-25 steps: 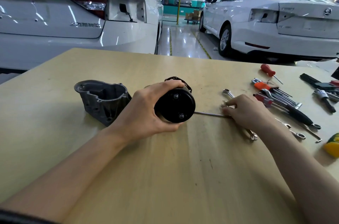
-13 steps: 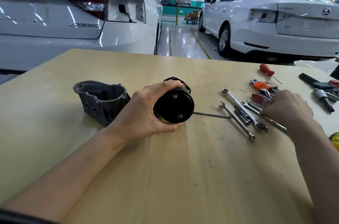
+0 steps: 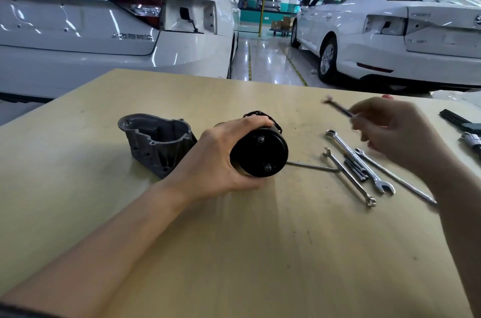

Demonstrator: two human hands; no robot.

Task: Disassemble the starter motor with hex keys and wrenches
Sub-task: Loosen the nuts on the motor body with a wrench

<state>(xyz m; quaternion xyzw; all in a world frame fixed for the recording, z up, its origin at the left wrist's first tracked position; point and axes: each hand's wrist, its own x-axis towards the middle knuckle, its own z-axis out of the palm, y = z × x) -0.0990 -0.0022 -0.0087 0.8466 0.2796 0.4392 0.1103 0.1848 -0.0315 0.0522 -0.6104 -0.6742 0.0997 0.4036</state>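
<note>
My left hand point(image 3: 216, 161) grips the black starter motor point(image 3: 260, 153) lying on the tabletop point(image 3: 260, 252). My right hand point(image 3: 395, 133), blurred, pinches a thin tool point(image 3: 338, 107) above the wrenches point(image 3: 359, 164).

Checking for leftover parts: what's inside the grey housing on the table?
The grey housing lies open side up, showing cast ribs and a dark recess; no loose part shows. Its near wall hides the bottom.
</note>
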